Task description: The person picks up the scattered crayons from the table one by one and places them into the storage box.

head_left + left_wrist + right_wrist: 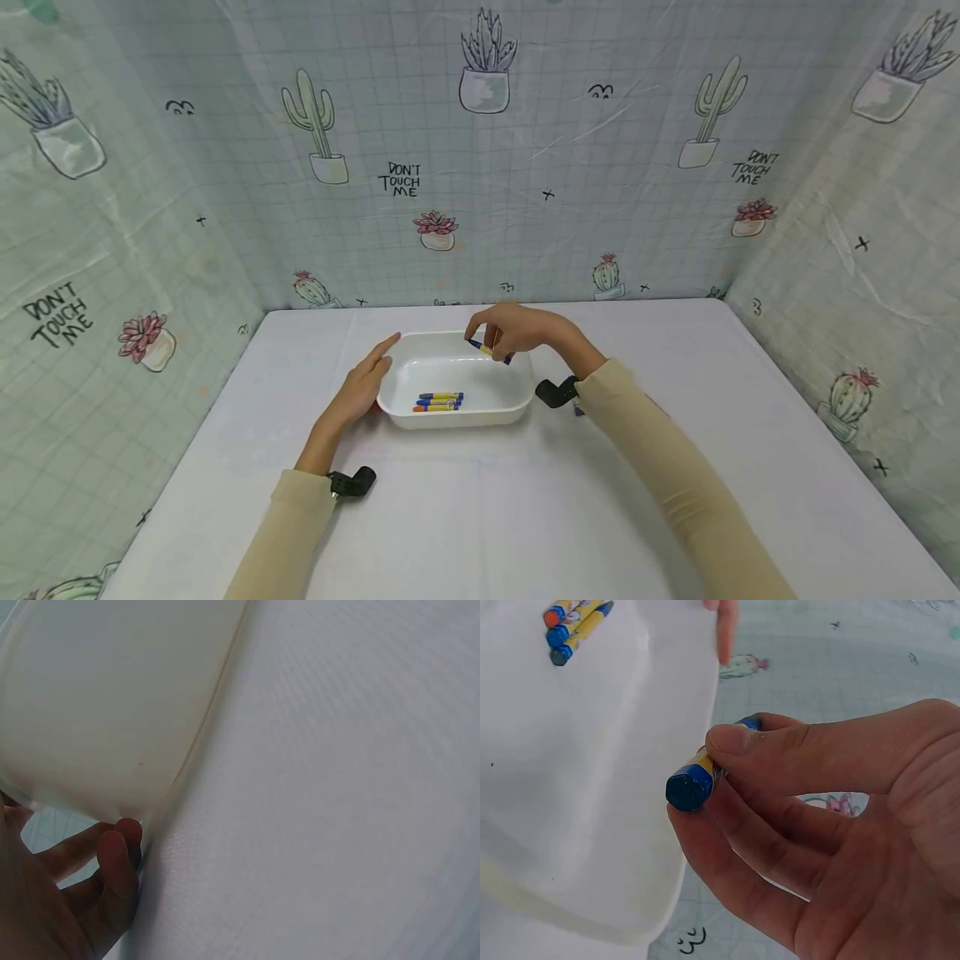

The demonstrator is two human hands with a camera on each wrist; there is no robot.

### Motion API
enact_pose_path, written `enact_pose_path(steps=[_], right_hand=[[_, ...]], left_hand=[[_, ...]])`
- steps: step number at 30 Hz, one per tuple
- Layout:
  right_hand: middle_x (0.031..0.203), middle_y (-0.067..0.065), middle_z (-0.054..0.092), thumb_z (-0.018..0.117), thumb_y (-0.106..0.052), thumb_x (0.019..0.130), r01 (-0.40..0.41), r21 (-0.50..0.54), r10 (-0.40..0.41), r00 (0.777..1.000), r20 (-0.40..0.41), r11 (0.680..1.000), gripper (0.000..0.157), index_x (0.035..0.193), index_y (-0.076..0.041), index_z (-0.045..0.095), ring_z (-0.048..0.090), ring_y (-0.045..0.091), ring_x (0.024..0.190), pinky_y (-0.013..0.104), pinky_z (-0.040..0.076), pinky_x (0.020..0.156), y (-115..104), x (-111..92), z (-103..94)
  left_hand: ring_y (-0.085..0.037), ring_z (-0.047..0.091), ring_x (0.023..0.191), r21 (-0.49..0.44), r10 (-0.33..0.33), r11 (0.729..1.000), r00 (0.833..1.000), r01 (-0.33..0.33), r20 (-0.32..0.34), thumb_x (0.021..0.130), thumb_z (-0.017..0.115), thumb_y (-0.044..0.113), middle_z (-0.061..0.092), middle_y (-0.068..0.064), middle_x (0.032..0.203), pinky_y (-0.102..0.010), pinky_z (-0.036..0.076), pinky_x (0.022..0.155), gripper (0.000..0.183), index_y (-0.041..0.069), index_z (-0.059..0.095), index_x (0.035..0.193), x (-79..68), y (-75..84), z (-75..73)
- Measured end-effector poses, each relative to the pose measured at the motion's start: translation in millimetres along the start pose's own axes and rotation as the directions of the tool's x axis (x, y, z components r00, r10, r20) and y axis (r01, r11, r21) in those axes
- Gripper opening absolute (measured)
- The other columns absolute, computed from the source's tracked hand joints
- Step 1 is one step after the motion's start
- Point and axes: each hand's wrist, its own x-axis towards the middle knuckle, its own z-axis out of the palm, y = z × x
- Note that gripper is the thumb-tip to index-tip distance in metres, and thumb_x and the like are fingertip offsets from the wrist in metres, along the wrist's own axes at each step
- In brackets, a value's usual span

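A white tray [450, 420] stands on the table with three crayons [438, 402] side by side near its front left: two blue-tipped, one orange-tipped, all in yellow wrappers. My left hand [362, 387] grips the tray's left end, thumb at the rim; in the left wrist view its curled fingers [112, 862] touch the outer wall. Over the tray's back right part, my right hand [517, 327] pinches a dark blue crayon [694, 784] between thumb and fingers. This crayon is tilted and held above the tray floor.
A small dark blue item [578, 407], mostly hidden by the right sleeve, lies on the table right of the tray. The white tabletop [465, 517] meets cloth walls [525, 233] printed with cacti at the back and sides.
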Motion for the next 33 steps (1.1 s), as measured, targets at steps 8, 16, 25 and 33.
enact_pose_path(steps=[8,16,25,33], right_hand=[[0.125,0.015,0.068,0.069,0.004,0.089,0.022,-0.033,-0.019,0.996,0.084,0.999,0.055,0.140,-0.013,0.061,0.070,0.024,0.105,0.032,0.063,0.080,-6,29,6.4],[0.127,0.014,0.067,0.071,0.005,0.090,0.001,-0.018,0.001,0.992,0.129,1.000,0.056,0.142,-0.014,0.061,0.068,0.025,0.108,0.034,0.063,0.082,-10,55,17.5],[0.125,0.015,0.068,0.070,0.006,0.090,0.005,0.021,-0.008,0.988,0.152,1.000,0.055,0.141,-0.015,0.063,0.068,0.025,0.107,0.035,0.063,0.082,-7,78,32.2],[0.125,0.015,0.067,0.070,0.005,0.091,-0.032,0.035,0.025,0.981,0.192,0.999,0.052,0.139,-0.014,0.063,0.067,0.023,0.104,0.033,0.062,0.082,-6,91,37.6]], left_hand=[[-0.040,0.032,0.156,0.013,0.005,1.000,1.000,-0.005,-0.005,0.114,0.031,0.032,0.029,-0.009,0.171,-0.068,0.026,0.123,0.051,0.035,0.026,0.165,0.4,-0.4,-1.2],[-0.040,0.029,0.157,0.014,-0.001,1.000,1.000,0.001,0.002,0.114,0.031,0.033,0.029,-0.009,0.171,-0.068,0.023,0.123,0.051,0.036,0.026,0.164,1.7,-0.9,-0.7],[-0.042,0.033,0.155,0.012,-0.016,1.000,1.000,0.016,-0.001,0.114,0.030,0.031,0.029,-0.012,0.171,-0.069,0.027,0.122,0.051,0.034,0.026,0.165,0.7,-1.3,-0.4],[-0.041,0.033,0.155,0.015,-0.007,1.000,1.000,0.007,0.003,0.114,0.031,0.032,0.029,-0.010,0.171,-0.068,0.027,0.122,0.051,0.034,0.026,0.165,1.4,0.0,-1.7]])
